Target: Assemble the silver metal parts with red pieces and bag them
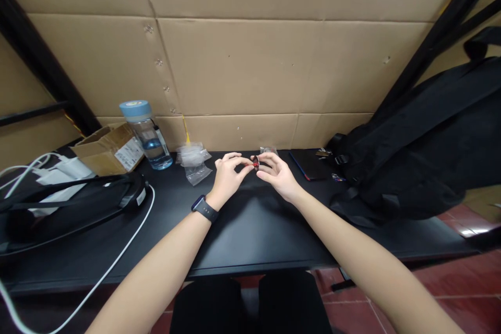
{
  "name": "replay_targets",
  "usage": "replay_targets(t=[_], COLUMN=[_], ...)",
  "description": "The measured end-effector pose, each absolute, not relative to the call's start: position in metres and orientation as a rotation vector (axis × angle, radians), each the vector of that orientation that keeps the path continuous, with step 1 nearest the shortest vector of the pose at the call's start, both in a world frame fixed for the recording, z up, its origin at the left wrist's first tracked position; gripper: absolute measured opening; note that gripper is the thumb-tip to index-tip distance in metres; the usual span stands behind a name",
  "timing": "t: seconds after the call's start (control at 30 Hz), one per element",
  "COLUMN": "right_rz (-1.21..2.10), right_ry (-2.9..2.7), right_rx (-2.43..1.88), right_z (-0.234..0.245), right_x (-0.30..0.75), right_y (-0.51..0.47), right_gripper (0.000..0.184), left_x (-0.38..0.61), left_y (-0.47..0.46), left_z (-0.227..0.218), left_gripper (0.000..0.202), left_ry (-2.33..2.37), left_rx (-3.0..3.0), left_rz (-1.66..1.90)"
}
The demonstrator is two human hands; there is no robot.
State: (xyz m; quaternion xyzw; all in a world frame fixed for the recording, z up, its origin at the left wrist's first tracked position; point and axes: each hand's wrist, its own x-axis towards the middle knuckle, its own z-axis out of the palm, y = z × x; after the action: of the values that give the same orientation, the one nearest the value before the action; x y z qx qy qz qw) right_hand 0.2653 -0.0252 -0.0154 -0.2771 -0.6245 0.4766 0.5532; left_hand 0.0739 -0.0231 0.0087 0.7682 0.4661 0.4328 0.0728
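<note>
small red piece held at rear centre of desk

status. the small red piece [255, 163] was off the desk [242, 229], held above its rear centre between both hands. the left hand [228, 173], with a dark wristband [204, 207] on its wrist, was pinched on the piece with thumb and forefinger. the right hand [278, 173] closed on it from the opposite side, with the remaining fingers loosely curled. the piece was too small to show its make-up. judged from this, the handling was mid-way: the piece was in grip, not set down. clear plastic bags [193, 162] lay on the desk just left of the hands, toward the rear edge.

clearances. the middle of the desk, from the hands to the front edge, carried only the forearms. toward the rear left corner stood a water bottle [146, 134] beside a cardboard box [107, 148]. a black bag [70, 203] and a white cable [117, 255] took up the left end. a dark flat case [311, 163] lay just right of the right hand, and a black backpack [422, 151] filled the right end. a cardboard wall closed off the rear edge.
</note>
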Motion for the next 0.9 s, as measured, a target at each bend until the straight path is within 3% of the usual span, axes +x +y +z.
replay_targets(t=[0.33, 0.57, 0.9], right_rz=[1.160, 1.100, 1.123], right_ry=[-1.444, -1.431, -1.353], right_rx=[-0.686, -0.704, -0.759], right_z=[-0.020, -0.020, -0.018], right_x=[0.264, 0.263, 0.258], right_y=[-0.021, -0.021, -0.026], right_gripper=[0.055, 0.045, 0.048], left_x=[0.078, 0.081, 0.080], left_y=[-0.031, -0.034, -0.037], left_z=[0.008, 0.005, 0.009], left_gripper=[0.016, 0.012, 0.008], left_ry=[1.393, 1.414, 1.377], left_rx=[2.505, 2.450, 2.459], left_rz=[1.247, 1.331, 1.397])
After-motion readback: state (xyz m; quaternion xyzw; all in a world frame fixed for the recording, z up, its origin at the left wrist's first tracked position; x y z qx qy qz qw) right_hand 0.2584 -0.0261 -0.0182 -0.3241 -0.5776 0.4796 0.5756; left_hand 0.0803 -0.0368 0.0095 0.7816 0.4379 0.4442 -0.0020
